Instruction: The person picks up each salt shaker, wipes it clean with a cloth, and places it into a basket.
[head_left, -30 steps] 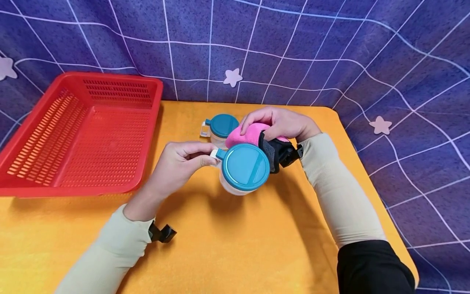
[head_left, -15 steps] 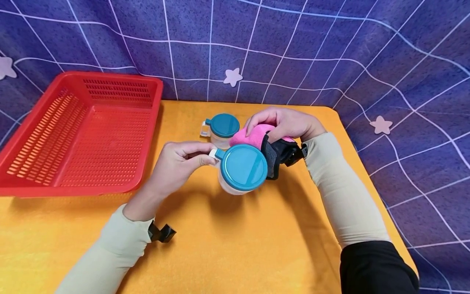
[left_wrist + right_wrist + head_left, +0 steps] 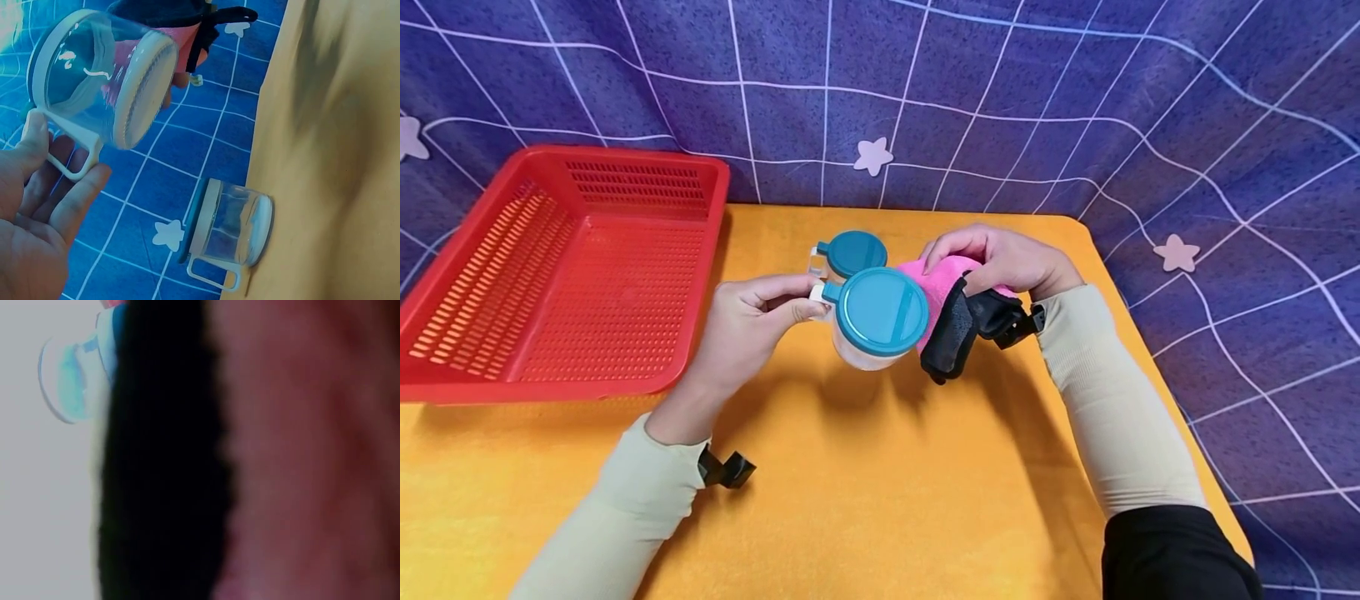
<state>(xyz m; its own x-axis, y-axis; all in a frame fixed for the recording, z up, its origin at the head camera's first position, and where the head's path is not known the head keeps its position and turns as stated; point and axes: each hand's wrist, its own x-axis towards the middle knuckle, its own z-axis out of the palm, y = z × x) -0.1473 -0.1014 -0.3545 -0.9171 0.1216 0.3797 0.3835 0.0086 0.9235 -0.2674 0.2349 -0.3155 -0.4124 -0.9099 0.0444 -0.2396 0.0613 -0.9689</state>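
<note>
My left hand [image 3: 741, 329] holds a clear jar [image 3: 882, 313] with a teal lid by its white handle, raised over the table. In the left wrist view the thumb and fingers pinch that handle [image 3: 80, 170], and the jar lies tilted. To its right, my right hand [image 3: 1003, 260] grips a bunched cloth [image 3: 951, 333], pink on one side and dark grey with black edging on the other. The cloth hangs close beside the jar's lid. A second teal-lidded jar [image 3: 856, 252] stands on the table behind, partly covered by the held one. Cloth fills most of the right wrist view.
A red perforated basket [image 3: 550, 387] sits at the left of the yellow-covered table [image 3: 880, 508]. Behind and to the right hangs a blue curtain [image 3: 1000, 75] with white lines and stars.
The held jar has shifted up and left, now overlapping the standing jar. My right hand has moved right with the cloth, which now hangs lower and shows more of its dark side.
</note>
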